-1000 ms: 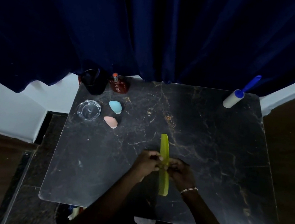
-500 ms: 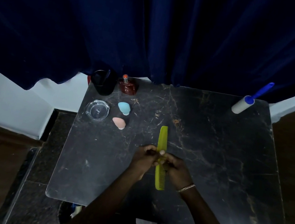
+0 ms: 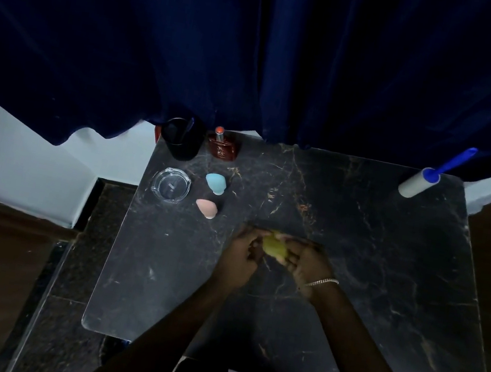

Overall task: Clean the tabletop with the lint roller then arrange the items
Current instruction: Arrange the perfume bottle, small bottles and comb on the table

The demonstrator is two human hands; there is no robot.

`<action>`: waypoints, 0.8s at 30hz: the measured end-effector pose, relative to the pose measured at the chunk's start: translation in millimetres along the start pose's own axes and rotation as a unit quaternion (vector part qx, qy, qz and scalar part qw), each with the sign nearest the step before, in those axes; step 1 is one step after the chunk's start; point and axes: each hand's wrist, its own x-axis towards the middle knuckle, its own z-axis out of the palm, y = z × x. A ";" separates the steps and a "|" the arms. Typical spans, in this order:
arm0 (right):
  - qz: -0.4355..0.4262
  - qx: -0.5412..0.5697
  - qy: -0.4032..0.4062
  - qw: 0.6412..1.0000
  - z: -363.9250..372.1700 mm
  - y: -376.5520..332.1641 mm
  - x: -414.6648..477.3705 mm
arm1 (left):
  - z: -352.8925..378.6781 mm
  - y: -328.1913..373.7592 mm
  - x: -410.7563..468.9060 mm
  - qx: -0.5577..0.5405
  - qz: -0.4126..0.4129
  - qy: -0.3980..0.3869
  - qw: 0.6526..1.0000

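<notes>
Over the middle of the black marble tabletop [image 3: 385,274] both my hands hold the yellow comb [image 3: 274,247]. It shows only as a blurred yellow patch between them. My left hand [image 3: 244,254] grips its left side and my right hand [image 3: 309,263], with a bracelet on the wrist, grips its right side. The lint roller [image 3: 420,182], white with a blue handle, lies at the far right corner of the table, well away from both hands.
At the far left stand a black cup [image 3: 180,139] and a brown perfume bottle [image 3: 222,146]. In front of them are a glass ashtray [image 3: 171,184], a blue sponge [image 3: 216,182] and a pink sponge [image 3: 206,208]. A dark blue curtain [image 3: 261,42] hangs behind the table.
The comb, earlier seen long and pointing away from me, now appears short and blurred between my hands, as if turned. The view has shifted slightly.
</notes>
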 end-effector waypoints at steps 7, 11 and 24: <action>-0.052 -0.143 0.042 0.987 19.4 -22.5 43.4 | -8.6 17.5 46.1 -0.023 -0.097 0.000 0.995; -0.038 -0.188 0.051 0.980 22.6 -26.9 72.9 | -3.7 18.1 69.0 -0.001 -0.174 0.016 0.985; -0.035 -0.268 0.135 0.953 58.7 -34.0 140.8 | 0.1 3.7 111.9 0.070 -0.225 0.097 0.967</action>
